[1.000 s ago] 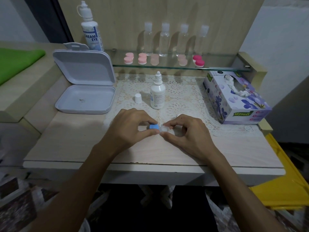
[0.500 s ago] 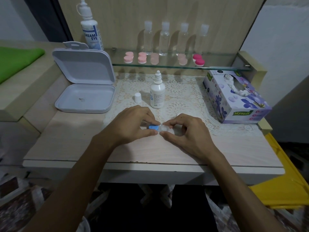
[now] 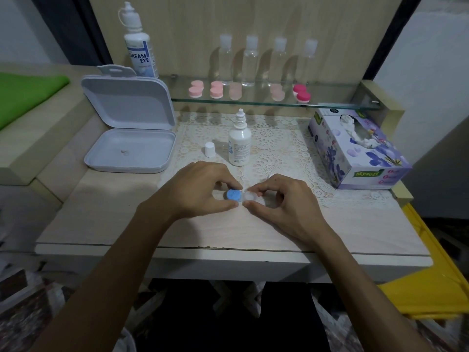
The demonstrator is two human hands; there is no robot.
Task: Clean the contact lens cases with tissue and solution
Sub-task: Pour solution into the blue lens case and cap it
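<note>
A contact lens case (image 3: 239, 194) with one blue cap and one white cap lies between my hands, just above the table. My left hand (image 3: 203, 190) pinches the blue-capped side with thumb and fingers. My right hand (image 3: 281, 199) pinches the white-capped side the same way. Behind them stands a small white solution bottle (image 3: 239, 142), uncapped, with its white cap (image 3: 210, 149) beside it on the lace mat. A purple tissue box (image 3: 355, 151) with tissue sticking out sits to the right.
An open white plastic box (image 3: 129, 138) lies at the left. On the glass shelf (image 3: 330, 104) stand several pink lens cases (image 3: 217, 89), several clear bottles (image 3: 250, 62) and a large solution bottle (image 3: 139, 44). A yellow bin (image 3: 431, 275) sits at the right below the table edge.
The blue cap now faces up more than before. Both hands stay at the same spot, with only slight finger movement.
</note>
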